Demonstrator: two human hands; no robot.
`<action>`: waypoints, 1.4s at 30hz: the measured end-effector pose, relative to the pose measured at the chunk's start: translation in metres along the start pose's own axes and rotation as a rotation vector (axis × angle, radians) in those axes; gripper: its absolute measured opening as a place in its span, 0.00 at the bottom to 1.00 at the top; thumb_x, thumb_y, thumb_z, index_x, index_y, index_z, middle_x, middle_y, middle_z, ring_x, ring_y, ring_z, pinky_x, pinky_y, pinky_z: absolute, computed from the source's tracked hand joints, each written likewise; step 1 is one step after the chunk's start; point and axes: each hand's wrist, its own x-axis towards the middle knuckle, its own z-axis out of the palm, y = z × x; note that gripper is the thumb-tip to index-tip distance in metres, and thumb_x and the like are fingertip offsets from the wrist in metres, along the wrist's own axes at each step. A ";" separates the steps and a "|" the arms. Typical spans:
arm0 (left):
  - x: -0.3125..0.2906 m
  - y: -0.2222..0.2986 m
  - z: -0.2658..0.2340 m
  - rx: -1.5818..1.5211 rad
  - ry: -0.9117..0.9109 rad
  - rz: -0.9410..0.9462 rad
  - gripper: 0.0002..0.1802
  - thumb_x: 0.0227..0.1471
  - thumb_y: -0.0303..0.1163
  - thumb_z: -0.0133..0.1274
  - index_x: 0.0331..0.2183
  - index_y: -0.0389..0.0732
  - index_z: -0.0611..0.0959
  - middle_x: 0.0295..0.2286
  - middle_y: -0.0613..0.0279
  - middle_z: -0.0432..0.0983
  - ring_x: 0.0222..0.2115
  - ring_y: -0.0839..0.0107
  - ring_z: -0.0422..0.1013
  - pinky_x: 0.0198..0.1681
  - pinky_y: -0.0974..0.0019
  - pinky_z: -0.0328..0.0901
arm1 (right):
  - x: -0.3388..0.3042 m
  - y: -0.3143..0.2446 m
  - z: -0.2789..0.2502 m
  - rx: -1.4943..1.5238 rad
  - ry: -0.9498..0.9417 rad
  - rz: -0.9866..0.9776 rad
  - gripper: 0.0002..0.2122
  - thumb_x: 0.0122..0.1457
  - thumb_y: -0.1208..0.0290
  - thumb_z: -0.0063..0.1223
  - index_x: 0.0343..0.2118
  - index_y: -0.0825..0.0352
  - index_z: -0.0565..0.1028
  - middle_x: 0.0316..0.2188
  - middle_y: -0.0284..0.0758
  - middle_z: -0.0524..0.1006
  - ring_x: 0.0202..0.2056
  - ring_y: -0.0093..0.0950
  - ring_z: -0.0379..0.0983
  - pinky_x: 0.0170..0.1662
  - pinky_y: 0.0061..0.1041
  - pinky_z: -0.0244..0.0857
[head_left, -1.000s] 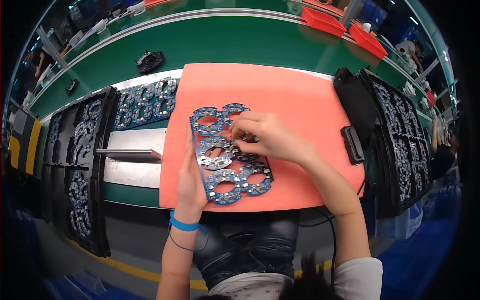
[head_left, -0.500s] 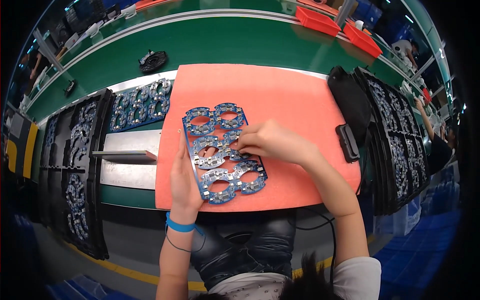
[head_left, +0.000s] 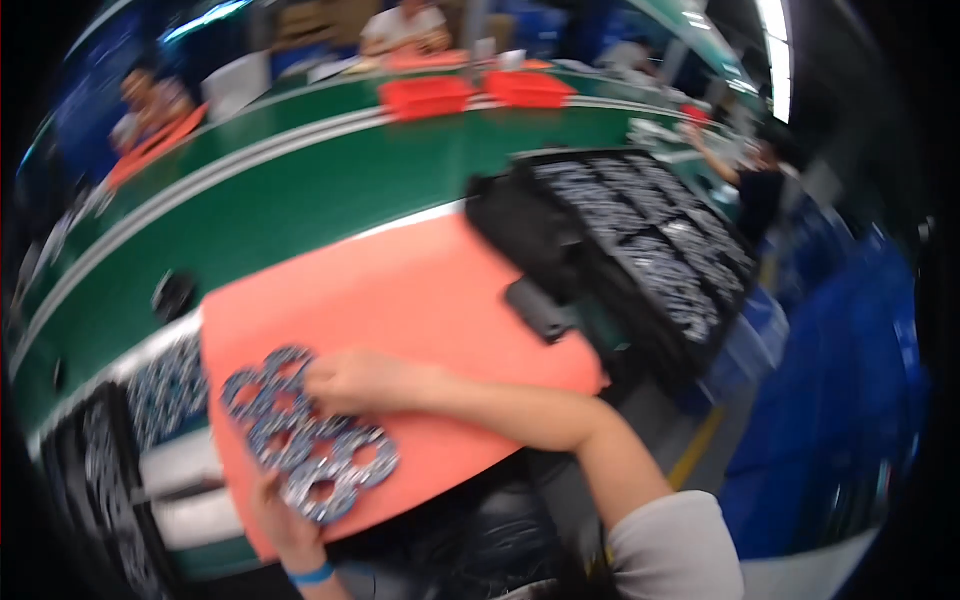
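A panel of joined ring-shaped circuit boards (head_left: 298, 452) is held over the left part of a salmon-pink foam mat (head_left: 440, 300). My left hand (head_left: 282, 525), with a blue band at its wrist, grips the panel's near left edge; its fingers are partly hidden by the boards. My right hand (head_left: 360, 383) reaches in from the right, its fingers closed at the panel's right side. Motion blur hides exactly what part these fingertips pinch.
Trays of circuit boards stand at left (head_left: 95, 480) and right (head_left: 650, 230). More boards (head_left: 170, 390) lie beside the mat, near a metal plate (head_left: 185, 470). A black device (head_left: 538, 310) rests on its right. Red bins (head_left: 428, 98) and other people are beyond the green bench.
The view has swung right and blurred, so mat, hands and panel now appear farther left and lower. Both hands stay at the panel.
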 end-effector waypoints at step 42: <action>0.001 0.002 0.036 -0.316 0.031 0.034 0.38 0.46 0.25 0.40 0.61 0.38 0.56 0.60 0.45 0.52 0.63 0.51 0.46 0.64 0.42 0.44 | 0.000 -0.002 -0.014 -0.083 0.050 0.062 0.07 0.49 0.75 0.55 0.31 0.70 0.75 0.29 0.39 0.76 0.34 0.38 0.74 0.35 0.35 0.70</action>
